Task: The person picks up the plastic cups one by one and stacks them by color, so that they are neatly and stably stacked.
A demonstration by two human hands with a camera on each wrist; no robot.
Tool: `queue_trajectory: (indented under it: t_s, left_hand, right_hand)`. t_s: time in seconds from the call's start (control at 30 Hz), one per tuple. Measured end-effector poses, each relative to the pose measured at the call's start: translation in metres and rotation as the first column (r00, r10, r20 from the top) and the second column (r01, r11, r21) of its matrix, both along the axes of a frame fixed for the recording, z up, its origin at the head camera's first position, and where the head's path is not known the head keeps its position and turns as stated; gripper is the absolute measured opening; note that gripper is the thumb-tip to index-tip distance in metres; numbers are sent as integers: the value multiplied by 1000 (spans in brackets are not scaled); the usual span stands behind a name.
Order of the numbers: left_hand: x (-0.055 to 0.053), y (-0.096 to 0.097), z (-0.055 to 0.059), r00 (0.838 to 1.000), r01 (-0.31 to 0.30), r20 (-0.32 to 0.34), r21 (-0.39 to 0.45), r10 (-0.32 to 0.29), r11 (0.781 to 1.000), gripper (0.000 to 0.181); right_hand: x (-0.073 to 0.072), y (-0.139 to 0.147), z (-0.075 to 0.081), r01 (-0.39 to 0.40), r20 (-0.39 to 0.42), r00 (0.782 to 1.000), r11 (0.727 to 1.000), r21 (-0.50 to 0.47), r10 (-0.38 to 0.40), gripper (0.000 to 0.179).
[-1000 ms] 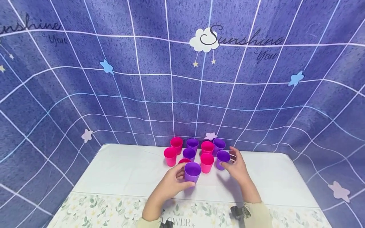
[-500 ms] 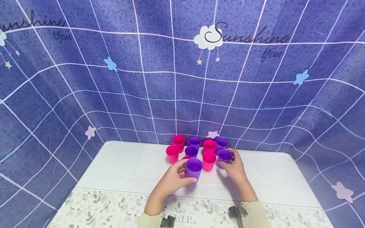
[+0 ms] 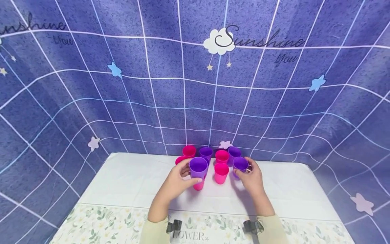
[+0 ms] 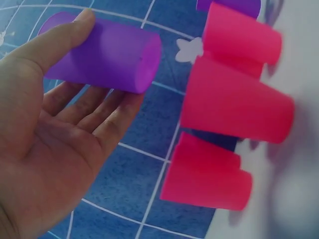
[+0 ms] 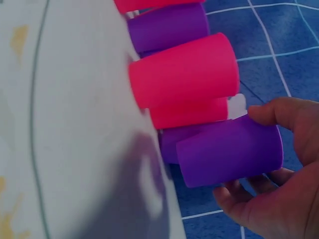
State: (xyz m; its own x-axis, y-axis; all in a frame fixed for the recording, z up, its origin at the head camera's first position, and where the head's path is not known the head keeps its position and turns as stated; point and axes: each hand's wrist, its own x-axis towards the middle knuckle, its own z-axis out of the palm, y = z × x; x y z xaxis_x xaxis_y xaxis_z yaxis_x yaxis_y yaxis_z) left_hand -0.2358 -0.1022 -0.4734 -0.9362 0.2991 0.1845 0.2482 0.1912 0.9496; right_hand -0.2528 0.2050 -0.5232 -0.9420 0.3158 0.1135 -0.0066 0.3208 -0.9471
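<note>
My left hand (image 3: 177, 183) grips a purple cup (image 3: 197, 172) between thumb and fingers, upright above the table. Just below it a pink cup (image 3: 198, 186) shows in part. In the left wrist view that purple cup (image 4: 102, 52) hangs well apart from the pink cups (image 4: 239, 102). At the right end of the group, my right hand (image 3: 253, 178) holds another purple cup (image 3: 240, 164), thumb in front and fingers round the far side. The right wrist view has this cup (image 5: 229, 152) slightly off the table, beside a standing pink cup (image 5: 184, 72).
Pink and purple cups stand close together at the table's back, including a pink cup (image 3: 221, 173) between my hands and a purple cup (image 3: 234, 153) behind. A blue-purple grid curtain (image 3: 195, 95) rises behind the white table (image 3: 131, 183). A floral strip (image 3: 112, 220) lies along the front.
My left hand has raised its purple cup and carried it slightly left, over the front pink cup. The right hand has lifted its purple cup a little.
</note>
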Motion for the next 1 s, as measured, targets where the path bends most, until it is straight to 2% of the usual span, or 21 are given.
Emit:
queue_trajectory:
  t_s: [0.2, 0.43, 0.63, 0.83, 1.0]
  left_hand:
    - [-19, -4, 7, 999, -24, -41, 23, 25, 999, 75]
    - [-34, -7, -2, 998, -33, -47, 22, 34, 999, 76]
    - [-39, -14, -10, 998, -41, -42, 9, 41, 999, 76]
    - [-39, -17, -11, 999, -25, -36, 16, 26, 1000, 75]
    - [-40, -17, -9, 999, -12, -43, 1, 12, 1000, 75]
  right_hand:
    - [6, 1, 21, 47, -41, 998, 999, 8, -47, 70]
    - [19, 0, 43, 76, -106, 991, 997, -18, -77, 69]
    - [31, -11, 55, 23, -156, 987, 994, -108, -39, 66]
    - [35, -26, 61, -54, -208, 978, 982, -181, 15, 60]
    - [31, -49, 65, -148, -308, 950, 949, -279, 58, 57]
